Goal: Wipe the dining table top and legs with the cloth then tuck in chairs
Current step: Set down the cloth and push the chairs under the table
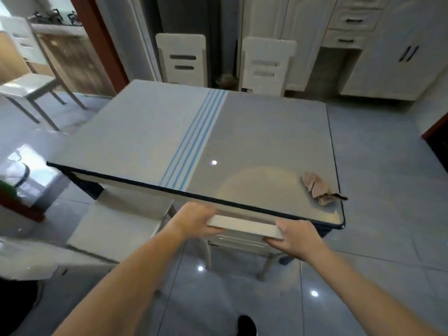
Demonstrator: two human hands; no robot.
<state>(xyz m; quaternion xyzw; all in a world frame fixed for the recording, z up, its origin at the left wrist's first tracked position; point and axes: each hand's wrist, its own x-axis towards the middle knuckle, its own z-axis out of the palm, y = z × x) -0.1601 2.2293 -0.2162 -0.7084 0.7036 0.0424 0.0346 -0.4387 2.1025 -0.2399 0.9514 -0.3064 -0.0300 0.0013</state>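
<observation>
The bench [135, 132] looks done, so the step in hand seems to be tucking in chairs. The near chair [244, 229] stands with its back rail close against the bench's front edge. The next move probably calls for a straight, level push. Both arms reach forward, and the left grip [194, 220] and right grip [294, 235] each curl round one end of the rail. The cloth [320, 187] lies crumpled on the bench's near right corner.

I see a glossy grey tiled floor [375, 154] catching bright light spots [314, 293]. White panelled cabinets with dark handles [388, 57] line the far wall. At left, a red-brown wooden door frame [97, 40] opens onto a wood-fronted kitchen counter [68, 57].
</observation>
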